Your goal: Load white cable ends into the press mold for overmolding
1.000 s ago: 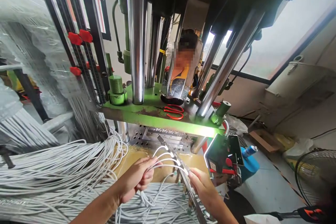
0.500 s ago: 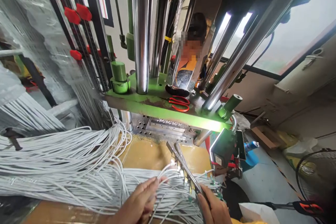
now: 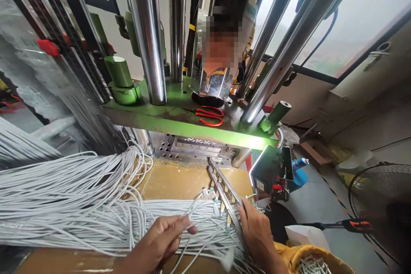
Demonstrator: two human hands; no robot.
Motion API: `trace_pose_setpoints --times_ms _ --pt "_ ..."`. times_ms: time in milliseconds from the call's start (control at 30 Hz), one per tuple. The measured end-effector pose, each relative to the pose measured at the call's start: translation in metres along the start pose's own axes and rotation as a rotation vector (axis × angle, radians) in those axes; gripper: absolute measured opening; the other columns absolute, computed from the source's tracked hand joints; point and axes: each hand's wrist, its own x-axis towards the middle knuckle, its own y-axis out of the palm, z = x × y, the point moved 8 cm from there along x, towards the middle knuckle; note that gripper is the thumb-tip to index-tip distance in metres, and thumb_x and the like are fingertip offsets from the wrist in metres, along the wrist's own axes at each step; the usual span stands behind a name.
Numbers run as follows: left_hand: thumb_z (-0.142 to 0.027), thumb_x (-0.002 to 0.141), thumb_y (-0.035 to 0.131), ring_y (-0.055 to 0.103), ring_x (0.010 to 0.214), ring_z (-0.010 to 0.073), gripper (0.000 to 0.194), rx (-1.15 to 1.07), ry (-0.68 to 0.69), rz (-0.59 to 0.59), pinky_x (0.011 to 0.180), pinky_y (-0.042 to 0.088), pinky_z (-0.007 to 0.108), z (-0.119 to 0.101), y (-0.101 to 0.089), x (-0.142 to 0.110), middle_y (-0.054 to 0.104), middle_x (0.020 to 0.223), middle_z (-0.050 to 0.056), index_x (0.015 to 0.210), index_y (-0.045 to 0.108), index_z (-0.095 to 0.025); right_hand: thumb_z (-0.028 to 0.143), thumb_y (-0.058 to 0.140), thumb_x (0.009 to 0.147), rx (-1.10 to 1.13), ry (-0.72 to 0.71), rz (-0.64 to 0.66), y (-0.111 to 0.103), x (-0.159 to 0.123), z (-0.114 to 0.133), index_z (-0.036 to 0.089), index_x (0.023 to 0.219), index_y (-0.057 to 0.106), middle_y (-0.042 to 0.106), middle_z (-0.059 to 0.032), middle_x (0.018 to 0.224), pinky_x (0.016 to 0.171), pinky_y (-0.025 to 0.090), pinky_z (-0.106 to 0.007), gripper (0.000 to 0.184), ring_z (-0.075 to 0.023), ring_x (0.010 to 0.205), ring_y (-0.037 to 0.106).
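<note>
Left grip [image 3: 164, 234]: closed on white cable [image 3: 193, 204]
Right grip [image 3: 257, 227]: wrapped around 2 metal bars [image 3: 224, 197]
Bars: slanting above the cable pile [image 3: 80, 205] on the bench [image 3: 180, 180]
Red-handled snips [image 3: 210, 115]: lying on the green plate [image 3: 180, 129]

The left hand [image 3: 167, 237] and right hand [image 3: 257, 226] are both bare, as are the 2 wrists [image 3: 137, 259] behind them.

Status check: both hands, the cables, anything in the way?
Left hand pinching white cables. Right hand gripping metal bars. Cable pile spread beneath, could snag.
</note>
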Motion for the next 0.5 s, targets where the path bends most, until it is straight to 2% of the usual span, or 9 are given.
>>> trace_pose_setpoints --times_ms 67,133,200,267,367,433,500 --pt "-0.073 0.071 0.057 0.007 0.043 0.0057 0.063 0.001 0.021 -0.004 0.044 0.007 0.023 -0.009 -0.003 0.006 0.019 0.042 -0.012 0.086 0.065 -0.012 0.032 0.035 0.098 -0.037 0.023 0.023 -0.001 0.004 -0.004 0.022 0.108 0.061 0.069 -0.0088 0.094 0.075 0.052 -0.039 0.03 -0.0266 0.091 0.066" --pt "-0.073 0.071 0.058 0.007 0.044 0.0061 0.063 0.001 0.005 -0.003 0.045 0.007 0.023 -0.012 -0.002 0.011 0.019 0.044 -0.012 0.086 0.065 -0.012 0.032 0.044 0.095 -0.032 -0.014 -0.037 -0.013 0.008 0.003 0.023 0.108 0.063 0.067 -0.0103 0.1 0.083 0.05 -0.046 0.025 -0.0298 0.1 0.061" --pt "-0.072 0.071 0.058 0.008 0.044 0.0065 0.063 0.006 -0.02 0.004 0.046 0.007 0.024 -0.012 0.0 0.013 0.021 0.044 -0.012 0.086 0.064 -0.012 0.031 0.047 0.094 0.136 -0.101 -0.135 -0.031 0.013 0.019 0.024 0.115 0.062 0.064 -0.0108 0.114 0.095 0.045 -0.047 0.026 -0.0281 0.111 0.056" --pt "-0.072 0.071 0.057 0.009 0.044 0.0067 0.062 0.037 -0.031 0.012 0.046 0.007 0.025 -0.011 0.003 0.015 0.022 0.044 -0.011 0.086 0.065 -0.012 0.029 0.044 0.096 0.422 -0.18 -0.172 -0.047 0.02 0.04 0.026 0.119 0.061 0.06 -0.0085 0.121 0.101 0.042 -0.04 0.029 -0.0226 0.117 0.053" --pt "-0.073 0.072 0.054 0.012 0.044 0.0071 0.063 0.125 -0.012 0.0 0.047 0.009 0.025 -0.013 0.003 0.017 0.024 0.044 -0.01 0.086 0.066 -0.012 0.032 0.045 0.095 0.762 -0.227 -0.028 -0.053 0.039 0.07 0.026 0.12 0.063 0.063 -0.0061 0.115 0.096 0.046 -0.034 0.03 -0.0188 0.109 0.057" --pt "-0.074 0.072 0.052 0.013 0.044 0.0071 0.065 0.173 -0.009 0.013 0.047 0.008 0.025 -0.014 0.003 0.02 0.026 0.044 -0.009 0.086 0.067 -0.012 0.034 0.049 0.093 0.885 -0.222 0.143 -0.042 0.05 0.084 0.024 0.118 0.066 0.068 -0.0059 0.109 0.092 0.048 -0.033 0.031 -0.019 0.101 0.061" --pt "-0.075 0.071 0.052 0.013 0.043 0.0068 0.067 0.188 -0.017 0.032 0.047 0.007 0.026 -0.014 0.003 0.022 0.026 0.044 -0.009 0.087 0.067 -0.012 0.037 0.054 0.09 0.997 -0.173 0.277 -0.027 0.059 0.089 0.021 0.109 0.071 0.072 -0.0065 0.102 0.087 0.05 -0.033 0.03 -0.0199 0.093 0.064"
